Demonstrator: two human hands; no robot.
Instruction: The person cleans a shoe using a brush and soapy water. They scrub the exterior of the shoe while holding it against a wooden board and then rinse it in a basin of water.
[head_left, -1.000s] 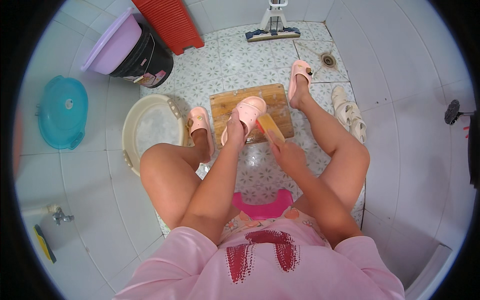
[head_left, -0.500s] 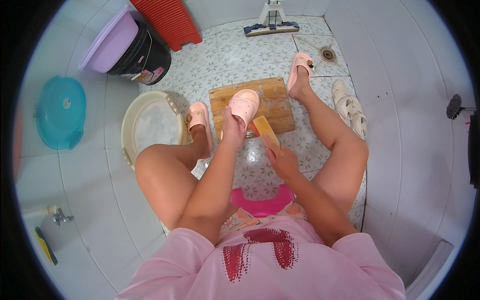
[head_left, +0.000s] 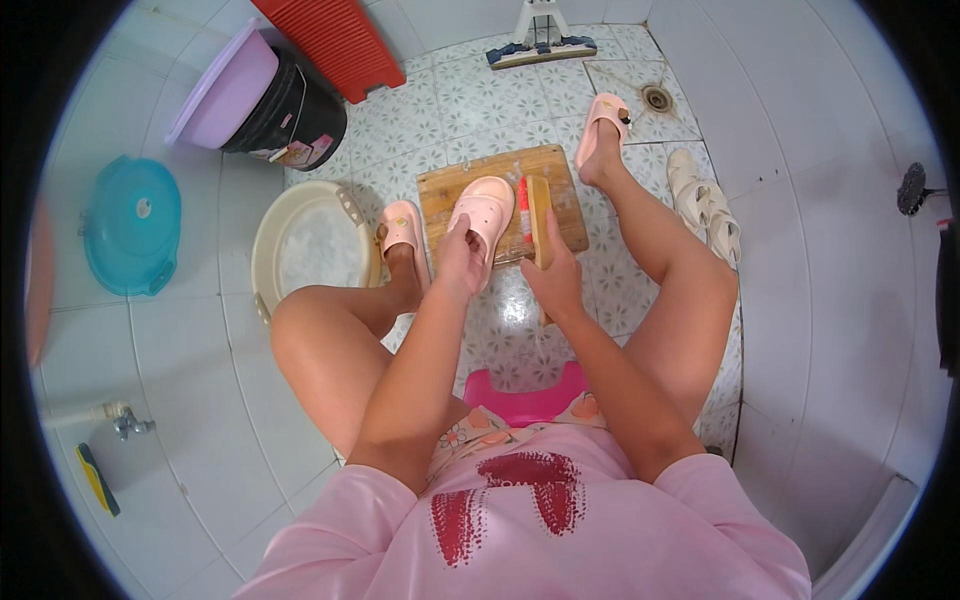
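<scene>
A pink slipper point(head_left: 485, 213) is gripped in my left hand point(head_left: 462, 262), its toe end pointing away from me over a wet wooden board point(head_left: 440, 180) on the floor. Wrapped round a scrubbing brush point(head_left: 541, 210) with a yellow-brown back and red bristles is my right hand point(head_left: 556, 278). The brush stands on its edge just right of the slipper, bristles facing it, with a small gap between them. White suds show on the board.
At left stands a cream basin point(head_left: 262, 240) of cloudy water, with a black bucket point(head_left: 318, 110) and a purple basin point(head_left: 215, 95) behind. White sandals point(head_left: 705, 205) rest along the right wall, near a floor drain point(head_left: 656, 98). A mop head point(head_left: 540, 52) lies at the back.
My right hand has turned the brush from slanted to nearly upright and raised it to the slipper's right side. My left hand has shifted the slipper slightly left.
</scene>
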